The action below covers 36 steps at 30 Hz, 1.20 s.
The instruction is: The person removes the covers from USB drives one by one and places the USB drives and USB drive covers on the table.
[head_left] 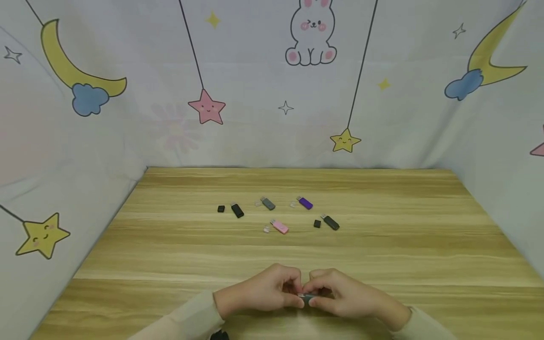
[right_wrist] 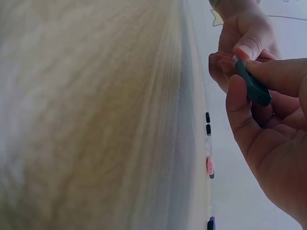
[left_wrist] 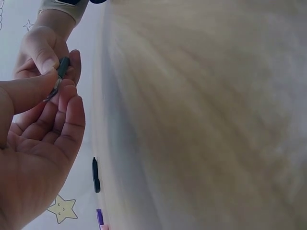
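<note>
Near the table's front edge, both hands meet at a dark green USB stick (right_wrist: 254, 87). The right hand (head_left: 346, 293) pinches its body between thumb and fingers. At the stick's other end, the left hand (head_left: 267, 289) pinches a small clear piece (left_wrist: 53, 91), which looks like a transparent cap; its fingers partly hide it. Whether that piece is seated on the plug I cannot tell. In the left wrist view, the green body (left_wrist: 63, 66) sticks out from the right hand's fingers, tilted.
Farther back on the wooden table (head_left: 170, 245) lie uncapped USB sticks: black (head_left: 237, 210), grey (head_left: 268, 203), purple (head_left: 305, 203), pink (head_left: 280, 226) and dark green-black (head_left: 330, 222). Beside each is its small cap, black (head_left: 221, 208) or clear (head_left: 266, 229). Printed cloth (head_left: 255, 141) surrounds the table.
</note>
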### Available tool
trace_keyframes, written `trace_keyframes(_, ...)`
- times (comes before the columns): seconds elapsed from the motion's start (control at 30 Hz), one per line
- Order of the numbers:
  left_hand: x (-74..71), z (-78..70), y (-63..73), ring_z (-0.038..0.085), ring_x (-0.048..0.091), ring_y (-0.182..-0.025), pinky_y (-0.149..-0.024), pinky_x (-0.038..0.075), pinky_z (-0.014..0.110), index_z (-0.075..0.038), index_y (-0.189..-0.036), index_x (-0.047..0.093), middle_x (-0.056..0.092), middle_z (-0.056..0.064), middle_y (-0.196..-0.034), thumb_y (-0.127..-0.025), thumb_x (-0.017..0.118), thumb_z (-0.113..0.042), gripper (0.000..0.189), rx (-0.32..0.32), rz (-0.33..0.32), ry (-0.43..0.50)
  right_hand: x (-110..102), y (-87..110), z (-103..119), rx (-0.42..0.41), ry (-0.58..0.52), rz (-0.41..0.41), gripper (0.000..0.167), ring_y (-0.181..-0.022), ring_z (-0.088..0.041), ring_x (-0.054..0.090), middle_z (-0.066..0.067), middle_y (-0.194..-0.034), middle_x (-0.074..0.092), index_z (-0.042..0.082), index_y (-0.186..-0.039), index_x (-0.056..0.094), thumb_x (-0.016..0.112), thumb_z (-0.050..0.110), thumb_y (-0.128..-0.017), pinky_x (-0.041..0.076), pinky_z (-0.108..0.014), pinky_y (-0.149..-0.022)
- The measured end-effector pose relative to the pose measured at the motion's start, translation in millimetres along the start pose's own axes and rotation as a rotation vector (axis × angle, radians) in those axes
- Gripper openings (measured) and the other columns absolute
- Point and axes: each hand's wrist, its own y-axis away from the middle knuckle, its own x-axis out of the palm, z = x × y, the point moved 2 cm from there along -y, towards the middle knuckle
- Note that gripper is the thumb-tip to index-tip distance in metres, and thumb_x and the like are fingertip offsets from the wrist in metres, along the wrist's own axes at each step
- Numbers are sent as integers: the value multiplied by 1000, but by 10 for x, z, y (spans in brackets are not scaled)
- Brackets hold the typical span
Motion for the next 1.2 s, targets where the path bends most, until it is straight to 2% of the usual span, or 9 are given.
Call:
trace_keyframes(0.3,-5,-20,14,-1,51,-62,-56,41,14,0,-81,61,66,5,-74,-83,71,1,11,-30,-4,40,-5,-11,-21,-2,-10,14,16,-75,6,41,4,-78,47,7,-106,70,60,13,-95,45,-16,-63)
trace_keyframes(0.47,-8,-23,14,-1,50,-61,-55,40,14,0,-82,61,66,6,-73,-84,71,1,10,-47,-4,67,-11,-15,-13,-11,-6,14,16,-74,6,39,4,-77,45,6,-106,70,60,12,-95,44,-16,-62)
trace_keyframes(0.83,-30,0,21,1,52,-64,-58,42,15,-1,-81,62,67,4,-75,-83,71,2,10,-68,-35,56,-22,-27,-36,-19,3,6,18,-72,6,38,4,-76,43,5,-108,70,60,12,-95,42,-15,-60)
trace_keyframes(1.2,-138,-57,59,2,56,-68,-62,46,17,-5,-82,62,69,2,-79,-84,72,-1,10,-88,-82,-5,-111,-93,-9,72,18,3,23,-73,5,40,9,-80,46,8,-113,70,60,19,-96,43,-16,-64)
